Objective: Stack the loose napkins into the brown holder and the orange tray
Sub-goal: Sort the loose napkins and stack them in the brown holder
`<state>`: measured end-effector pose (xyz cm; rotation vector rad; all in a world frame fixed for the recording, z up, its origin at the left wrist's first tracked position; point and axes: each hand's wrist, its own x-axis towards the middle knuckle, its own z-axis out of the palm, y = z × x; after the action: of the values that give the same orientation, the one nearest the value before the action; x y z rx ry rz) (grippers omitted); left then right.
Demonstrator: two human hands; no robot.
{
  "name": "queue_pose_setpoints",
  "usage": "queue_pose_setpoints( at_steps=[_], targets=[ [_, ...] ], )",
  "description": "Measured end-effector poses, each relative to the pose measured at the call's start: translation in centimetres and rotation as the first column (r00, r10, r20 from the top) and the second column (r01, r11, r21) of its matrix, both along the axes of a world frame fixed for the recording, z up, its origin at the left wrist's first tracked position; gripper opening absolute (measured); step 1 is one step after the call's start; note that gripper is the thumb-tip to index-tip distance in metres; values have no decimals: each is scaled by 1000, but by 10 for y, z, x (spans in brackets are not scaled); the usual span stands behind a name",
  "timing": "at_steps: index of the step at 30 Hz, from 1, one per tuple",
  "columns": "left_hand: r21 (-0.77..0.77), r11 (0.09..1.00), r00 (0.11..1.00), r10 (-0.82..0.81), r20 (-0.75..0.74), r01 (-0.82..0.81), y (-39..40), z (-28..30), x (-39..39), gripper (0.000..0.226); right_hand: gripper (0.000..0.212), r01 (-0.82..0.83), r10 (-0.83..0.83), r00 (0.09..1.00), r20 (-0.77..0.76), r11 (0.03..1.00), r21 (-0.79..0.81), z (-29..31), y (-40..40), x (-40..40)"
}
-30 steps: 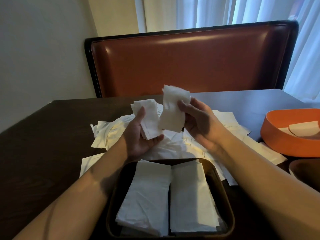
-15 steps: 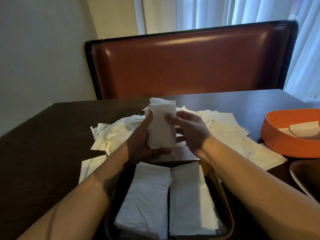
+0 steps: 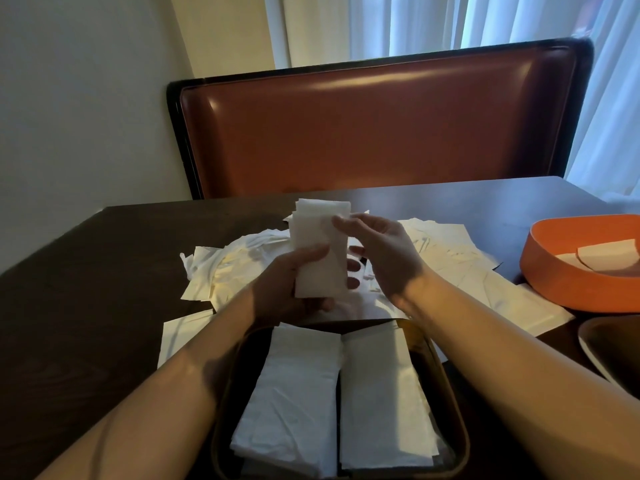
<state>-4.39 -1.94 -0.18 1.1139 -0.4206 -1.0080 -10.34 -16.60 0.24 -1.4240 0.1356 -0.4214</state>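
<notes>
Squaring comes first: a small stack of napkins [image 3: 320, 251] is gripped upright by the left hand [image 3: 287, 289] above the brown holder [image 3: 446, 386], while the right hand [image 3: 381, 251], fingers loosely spread, touches its edge. Edges should be aligned before lowering.

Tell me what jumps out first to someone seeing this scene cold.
At centre, the left hand grips a small stack of folded napkins upright, with the right hand touching its edge. Behind it, loose napkins sprawl across the dark table. Nearest the camera sits the brown holder with two neat piles; the orange tray sits at right.
</notes>
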Motion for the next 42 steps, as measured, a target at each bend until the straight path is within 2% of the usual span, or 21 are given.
queue_pose_setpoints(
  at_steps=[2,5,12,14,16,18,19,20,22,24,25,26,28,29,30,32,35,37,39,42],
  targets=[
    [71,996,998,-48,35,46,0,-2,1,36,28,59,-55,997,52,995,-79,2,-2,-1],
    [111,988,992,-114,48,108,-2,-1,-2,34,23,128,-112,988,107,978,-165,4,-5,-2],
    [77,986,989,-147,24,145,-1,2,-4,36,26,197,-156,964,214,963,-183,16,-16,-5],
    [62,989,991,-134,17,133,-1,1,-3,35,16,242,-207,934,292,966,-90,21,-19,-7],
    [47,994,995,-104,-4,104,-2,1,-4,32,10,309,-312,875,370,949,70,29,-24,-12],
    [35,999,1000,-17,-23,17,-3,1,-3,36,14,431,-431,814,389,898,93,33,-29,-15],
    [28,999,999,44,-28,-43,-3,1,-2,43,17,444,-439,817,375,893,78,32,-32,-15],
    [16,995,994,100,-35,-99,-4,1,-1,48,18,373,-377,858,349,924,81,31,-32,-15],
    [-7,983,981,182,-63,-183,-5,-1,3,52,16,27,-64,961,270,990,138,28,-26,-16],
    [-9,979,976,201,-81,-203,-3,-1,5,60,14,-247,221,963,153,951,187,25,-19,-17],
    [-9,983,979,184,-87,-185,0,2,3,63,13,-307,291,951,108,933,190,24,-16,-17],
    [3,985,984,171,-45,-171,2,1,4,60,12,-316,307,948,83,936,157,21,-13,-15],
    [56,980,980,190,58,-193,6,-4,9,41,11,-181,184,979,85,983,-42,16,-7,-11],
    [111,978,975,156,158,-175,7,-3,7,44,9,-78,94,989,111,986,-147,13,-4,-9],
    [141,982,979,96,182,-123,6,-3,7,59,6,10,23,989,144,975,-221,10,-4,-8],
    [142,990,998,1,63,-10,5,-1,4,86,1,92,-38,981,191,955,-282,6,-2,-5],
    [116,993,999,-36,-3,36,1,2,1,99,5,138,-72,976,205,934,-328,4,-2,-4],
    [101,994,1000,-31,-2,31,1,2,3,95,6,127,-56,976,210,930,-344,4,-3,-4],
    [72,997,1000,23,2,-23,3,2,3,83,17,163,-73,968,240,910,-381,4,-5,-2],
    [-46,981,980,187,-75,-190,4,3,1,64,21,301,-185,947,261,793,-530,2,-20,1]
  ],
)
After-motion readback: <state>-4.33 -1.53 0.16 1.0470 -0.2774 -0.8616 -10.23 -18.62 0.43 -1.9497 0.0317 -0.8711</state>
